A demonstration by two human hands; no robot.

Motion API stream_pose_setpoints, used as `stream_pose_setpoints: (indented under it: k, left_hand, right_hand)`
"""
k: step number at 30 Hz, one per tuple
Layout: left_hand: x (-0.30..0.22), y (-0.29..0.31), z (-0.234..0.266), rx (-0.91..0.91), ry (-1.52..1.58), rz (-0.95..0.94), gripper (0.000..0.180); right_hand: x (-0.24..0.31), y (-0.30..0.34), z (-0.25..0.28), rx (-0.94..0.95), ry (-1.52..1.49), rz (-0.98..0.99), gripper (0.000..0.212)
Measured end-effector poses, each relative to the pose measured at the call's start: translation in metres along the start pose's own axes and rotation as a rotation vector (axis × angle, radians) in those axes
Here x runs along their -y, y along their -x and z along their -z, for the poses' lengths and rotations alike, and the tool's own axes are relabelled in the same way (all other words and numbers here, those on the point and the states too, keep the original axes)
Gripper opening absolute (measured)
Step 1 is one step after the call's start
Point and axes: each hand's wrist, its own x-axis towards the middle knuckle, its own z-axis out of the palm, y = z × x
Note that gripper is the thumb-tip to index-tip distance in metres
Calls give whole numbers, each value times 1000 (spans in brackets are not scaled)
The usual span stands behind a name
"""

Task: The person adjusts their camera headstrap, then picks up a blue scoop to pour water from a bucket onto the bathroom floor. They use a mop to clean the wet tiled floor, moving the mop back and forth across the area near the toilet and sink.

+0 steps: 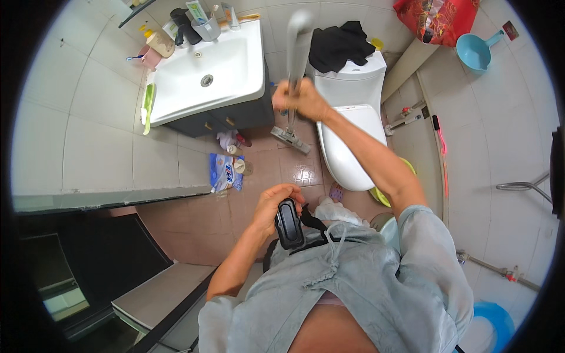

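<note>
My right hand [303, 100] is wrapped round a long grey-white pole [299, 53] with a rounded top end, slightly blurred. At its lower end, a narrow flat grey head [290, 140] rests on the tiled floor between the washbasin cabinet and the toilet. At waist height, the fingers of my left hand [278, 203] are curled. A black box-shaped device [289, 223] with a black strap hangs beside it and hides part of that hand; what its fingers hold, if anything, cannot be made out.
The white washbasin [235, 73] stands far left, with toiletries along its back. A closed toilet [353, 147] is right of the pole, with black cloth [341, 47] on its tank. A blue-white packet [225, 172] and bottles stand on the floor. A blue basin [497, 326] is lower right.
</note>
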Motion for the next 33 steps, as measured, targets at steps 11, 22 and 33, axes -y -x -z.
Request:
stream_pose_setpoints:
  k: [11,22,33]
  left_hand:
    - [21,-15,26,-125,-3,170,36]
    - [14,-28,14,80,14,289,56]
    - [20,-35,0,73,-16,418,36]
  right_hand:
    - [-128,156,-59,70,534,31,11]
    - [-141,162,-98,-111,711,-120,10]
    - [-126,255,-75,-359,520,-499,33]
